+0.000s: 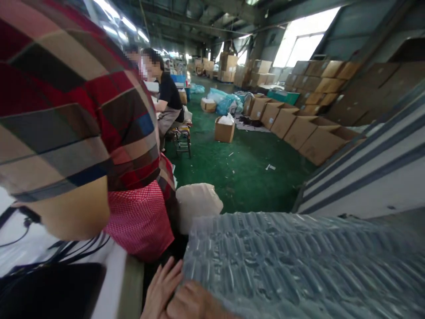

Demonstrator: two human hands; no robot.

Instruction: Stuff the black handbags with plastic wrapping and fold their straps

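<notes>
Left grip fingers extended, right grip curled just beside it, against clear air-cushion wrap, whether pinching cannot tell

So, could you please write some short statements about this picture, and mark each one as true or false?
The left hand has its fingers stretched out. True.
The right hand lies flat. False: the right hand has curled fingers.
Clear plastic is close to both hands. True.
The person in black is standing. False: this person sits on a stool.
The nearest sleeve is plain white. False: the nearest sleeve is patterned, with red in it.
The floor is green. True.
</notes>
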